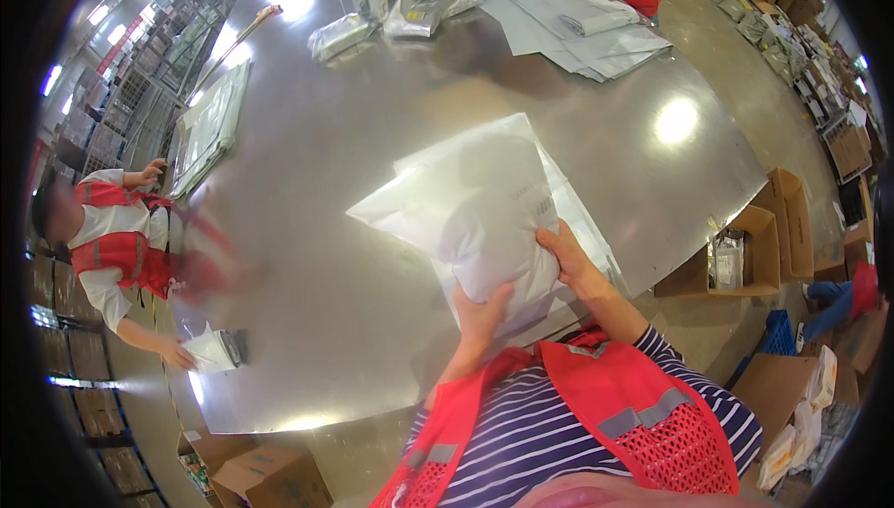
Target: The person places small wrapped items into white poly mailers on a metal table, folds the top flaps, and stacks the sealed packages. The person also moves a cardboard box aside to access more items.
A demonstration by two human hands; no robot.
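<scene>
Both of my hands hold a plump white plastic mailer bag [482,208] above the metal-topped table [335,242]. My left hand [482,316] grips its near edge, thumb on the upper face and fingers hidden beneath. At the bag's right side, my right hand [566,253] pinches the edge with the thumb on top. Small dark print shows on the bag near my right thumb. Under the bag, flat white mailers [587,228] lie on the table, partly covered by it.
Across the table lie clear-wrapped packages [419,1], a stack of grey-white mailers [573,26] and another stack [209,127] along the left edge. A co-worker [122,235] at the left holds a small packet [213,352]. Cardboard boxes [751,246] stand off the right corner; more boxes [272,473] sit below left.
</scene>
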